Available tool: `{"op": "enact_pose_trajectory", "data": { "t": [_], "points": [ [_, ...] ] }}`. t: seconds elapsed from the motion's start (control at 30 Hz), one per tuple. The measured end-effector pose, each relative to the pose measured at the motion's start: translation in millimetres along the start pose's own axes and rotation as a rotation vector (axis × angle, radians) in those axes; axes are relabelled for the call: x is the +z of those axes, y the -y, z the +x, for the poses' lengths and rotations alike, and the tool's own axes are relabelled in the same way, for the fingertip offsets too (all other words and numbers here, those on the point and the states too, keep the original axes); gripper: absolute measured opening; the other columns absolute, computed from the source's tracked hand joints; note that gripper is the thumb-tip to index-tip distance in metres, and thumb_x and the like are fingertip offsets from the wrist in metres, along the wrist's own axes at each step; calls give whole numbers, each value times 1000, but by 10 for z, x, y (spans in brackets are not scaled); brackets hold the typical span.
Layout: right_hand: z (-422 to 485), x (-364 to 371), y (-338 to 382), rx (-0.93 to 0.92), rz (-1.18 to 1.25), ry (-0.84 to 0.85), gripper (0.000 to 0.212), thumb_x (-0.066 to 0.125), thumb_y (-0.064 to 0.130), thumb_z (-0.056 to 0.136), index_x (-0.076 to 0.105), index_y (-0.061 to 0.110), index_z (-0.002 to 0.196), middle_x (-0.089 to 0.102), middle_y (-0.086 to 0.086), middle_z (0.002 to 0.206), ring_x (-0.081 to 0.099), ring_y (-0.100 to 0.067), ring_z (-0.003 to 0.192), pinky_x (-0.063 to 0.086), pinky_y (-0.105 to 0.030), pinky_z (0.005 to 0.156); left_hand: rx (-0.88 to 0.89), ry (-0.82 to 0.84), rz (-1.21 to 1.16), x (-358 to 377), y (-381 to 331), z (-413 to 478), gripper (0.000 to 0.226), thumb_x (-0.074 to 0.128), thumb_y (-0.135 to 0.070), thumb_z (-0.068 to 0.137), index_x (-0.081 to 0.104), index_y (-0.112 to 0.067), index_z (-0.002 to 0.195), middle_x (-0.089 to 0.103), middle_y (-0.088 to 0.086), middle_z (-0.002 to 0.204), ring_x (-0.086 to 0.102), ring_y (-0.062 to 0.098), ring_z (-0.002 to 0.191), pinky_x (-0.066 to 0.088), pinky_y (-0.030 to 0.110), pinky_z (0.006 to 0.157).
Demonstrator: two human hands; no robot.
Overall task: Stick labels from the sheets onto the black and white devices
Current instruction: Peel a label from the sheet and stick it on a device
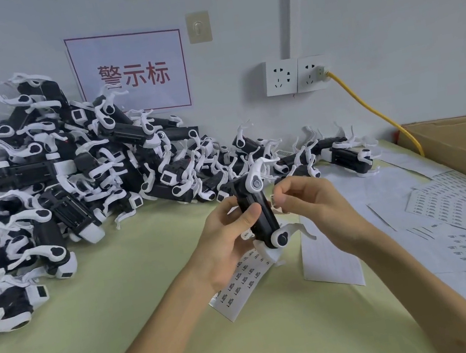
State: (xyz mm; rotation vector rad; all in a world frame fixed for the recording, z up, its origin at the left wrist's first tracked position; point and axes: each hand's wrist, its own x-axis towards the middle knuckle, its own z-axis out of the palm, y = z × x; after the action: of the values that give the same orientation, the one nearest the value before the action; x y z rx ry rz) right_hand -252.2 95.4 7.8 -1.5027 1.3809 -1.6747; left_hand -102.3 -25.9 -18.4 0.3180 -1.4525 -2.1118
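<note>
My left hand grips one black and white device, held nearly upright above the table, and also pinches a strip of labels that hangs below it. My right hand is beside the device's upper right side, thumb and forefinger pinched on a small white label close to the black body. A big heap of the same devices fills the left and back of the table.
Label sheets and blank backing paper are spread on the right of the green table. A cardboard box stands at the far right. A yellow cable runs from a wall socket down behind the box.
</note>
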Motion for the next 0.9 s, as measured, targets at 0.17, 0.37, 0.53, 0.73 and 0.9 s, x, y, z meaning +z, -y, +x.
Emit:
{"op": "enact_pose_trajectory", "data": {
  "t": [0.17,0.37,0.53,0.73,0.9],
  "points": [
    [0,60,-5,-3,-82,-2,14,67,21,96,64,9,87,62,7,84,59,-10,81,48,-28,80,27,-22,78,-2,56,24,46,78,-21,74,62,-5,114,76,8,99,73,25,93,60,43,83],
    [-3,84,1,13,-204,-37,20,64,30,94,65,10,90,63,5,87,62,-14,86,53,-50,84,56,-46,118,11,59,13,54,86,-22,73,60,0,115,76,7,95,75,25,92,62,39,75],
    [-2,90,-10,14,-219,-57,23,65,34,91,66,11,90,65,5,89,63,-12,85,53,-41,80,70,-88,179,7,88,27,48,81,-21,74,60,-1,112,76,8,96,74,25,92,61,40,76],
    [-1,87,-54,8,-273,-85,11,66,19,98,65,14,88,65,10,88,64,-10,84,56,-43,77,86,-138,231,38,78,3,54,88,-20,74,58,3,112,75,14,103,73,30,97,57,53,92],
    [3,121,-70,9,-317,-124,10,67,16,98,66,10,90,68,0,91,65,-18,86,56,-55,79,96,-201,278,30,85,14,52,88,-16,75,54,5,109,75,17,105,70,42,107,57,54,93]
  ]
}}
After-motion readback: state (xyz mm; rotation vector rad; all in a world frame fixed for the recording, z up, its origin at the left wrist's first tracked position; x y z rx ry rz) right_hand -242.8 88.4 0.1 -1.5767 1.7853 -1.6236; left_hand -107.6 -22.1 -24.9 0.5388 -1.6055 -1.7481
